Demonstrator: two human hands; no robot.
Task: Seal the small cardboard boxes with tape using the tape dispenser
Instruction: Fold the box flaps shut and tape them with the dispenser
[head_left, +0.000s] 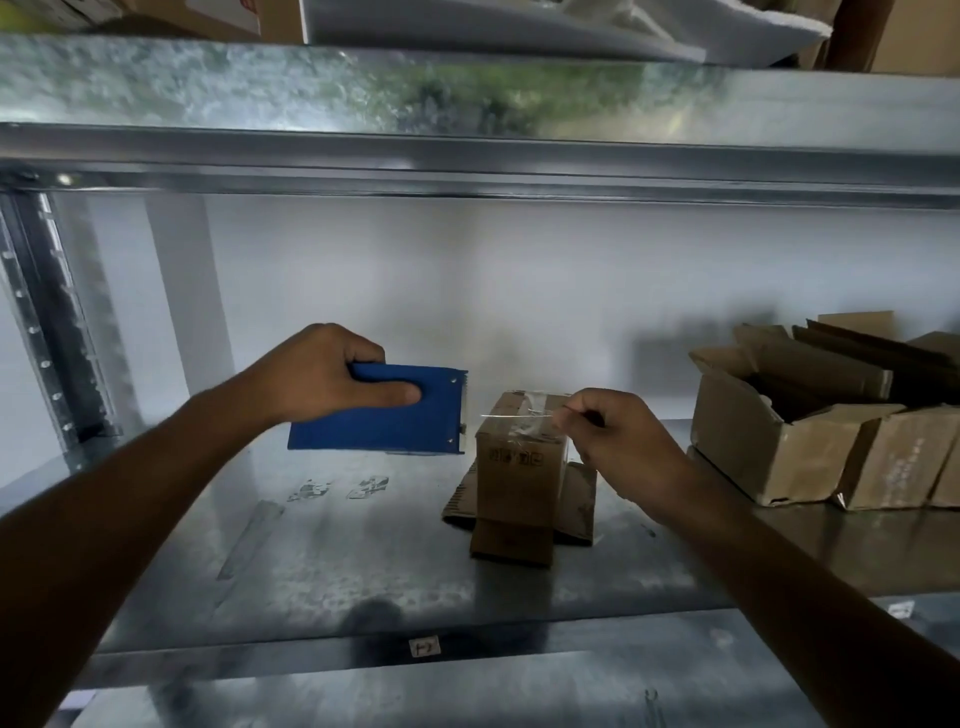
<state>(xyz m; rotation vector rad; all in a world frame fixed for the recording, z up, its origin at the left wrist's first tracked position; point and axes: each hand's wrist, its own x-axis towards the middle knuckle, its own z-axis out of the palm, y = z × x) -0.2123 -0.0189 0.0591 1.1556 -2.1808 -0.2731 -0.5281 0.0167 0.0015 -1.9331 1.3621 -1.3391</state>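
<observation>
Hands: you have two in view, your left hand (322, 374) and your right hand (618, 441).
Tape dispenser (384, 415): one, blue.
Tape strip (514, 414): one, clear.
Small box (519, 457): one closed box, near the middle of the shelf (337, 571).
Flat cardboard pieces (511, 543): three at its foot; you cannot tell whether they are flaps or loose sheets.
Open boxes (769, 441): at least two at the shelf's right edge; the cardboard behind them is too jumbled to count.
Paper labels (425, 647): two on the front edge.
Shelf levels: three.
</observation>
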